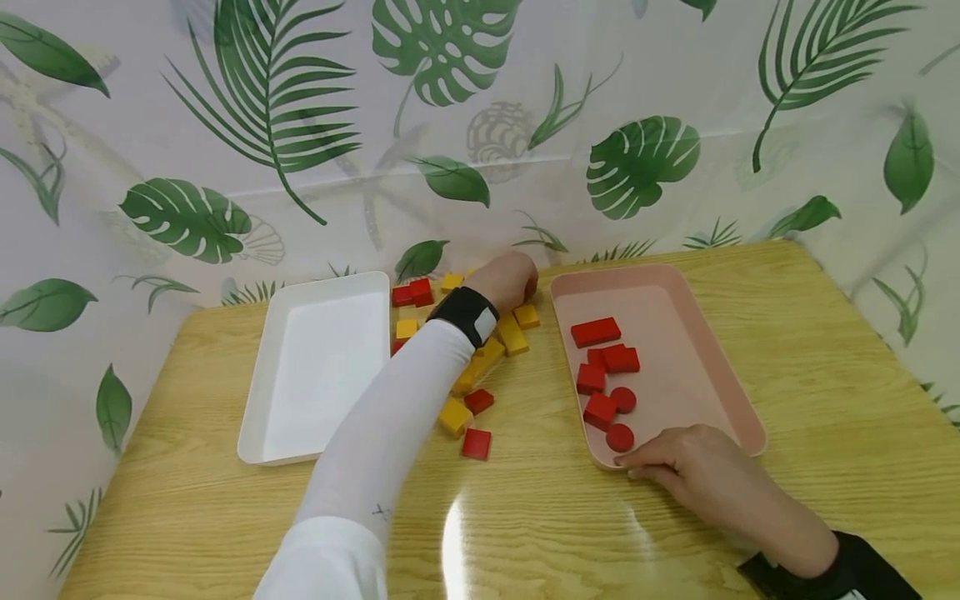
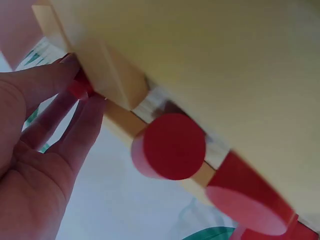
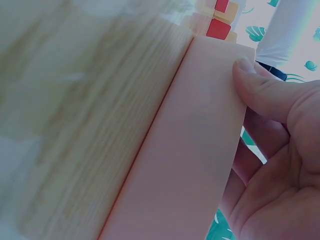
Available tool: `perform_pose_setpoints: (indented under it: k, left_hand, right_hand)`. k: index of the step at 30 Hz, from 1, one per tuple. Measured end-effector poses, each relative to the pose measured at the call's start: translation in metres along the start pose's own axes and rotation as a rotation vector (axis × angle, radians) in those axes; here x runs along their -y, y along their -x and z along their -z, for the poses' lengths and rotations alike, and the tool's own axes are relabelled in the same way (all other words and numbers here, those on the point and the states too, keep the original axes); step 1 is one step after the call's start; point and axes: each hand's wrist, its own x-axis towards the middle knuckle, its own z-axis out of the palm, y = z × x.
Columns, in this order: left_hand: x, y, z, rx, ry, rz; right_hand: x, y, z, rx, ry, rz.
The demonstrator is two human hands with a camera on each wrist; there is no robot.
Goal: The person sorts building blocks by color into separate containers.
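Note:
My left hand [image 1: 508,281] reaches to the far side of a loose pile of red and yellow blocks. In the left wrist view its thumb and fingers pinch a small red block [image 2: 80,86], beside yellow blocks [image 2: 125,82]. A round red block [image 2: 172,146] is close by in that view. On the right, my right hand [image 1: 701,467] grips the near left corner of a pink tray [image 1: 723,375], thumb on its outer wall [image 3: 185,130]. Inside the tray, several red blocks [image 1: 596,332], some of them round, lie along the left side.
A white tray [image 1: 322,367] stands left of the pile, with nothing in it. Near the pile's front lie a flat red block [image 1: 476,444] and a yellow block [image 1: 454,417]. Leaf-patterned cloth [image 1: 540,200] hangs behind the wooden table [image 1: 540,533].

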Motion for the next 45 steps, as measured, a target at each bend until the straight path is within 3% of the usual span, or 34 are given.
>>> perform_pose_setpoints:
  k: [5,11,15,19,22,32,41,45]
  left_hand:
    - [-0.011,0.009,0.014,-0.054,-0.037,-0.05]
    - [-0.041,0.011,0.029,-0.148,-0.082,-0.113]
    - [-0.06,0.011,0.027,-0.155,-0.076,-0.138]
    - [-0.073,0.006,0.015,-0.111,-0.052,-0.165]
    - [-0.078,0.003,0.004,-0.069,-0.068,-0.142]
    - [-0.076,-0.003,-0.016,-0.037,-0.112,-0.09]
    - [-0.07,-0.003,-0.016,-0.049,0.0,-0.131]
    - [-0.056,0.002,-0.01,-0.104,-0.07,-0.151]
  right_hand:
    - [0.0,0.0,0.0,-0.001,-0.009,0.002]
    - [0.001,0.0,0.001,-0.011,-0.008,0.008]
    - [0.002,0.0,0.0,0.001,-0.009,-0.002]
    - [0.002,0.0,0.0,0.013,-0.007,-0.006]
    - [0.001,0.0,0.0,0.012,-0.004,-0.002]
    - [0.001,-0.002,0.0,0.004,-0.001,0.013]
    - [0.0,-0.002,0.0,0.007,0.0,0.002]
    - [0.001,-0.001,0.0,0.01,0.006,-0.003]
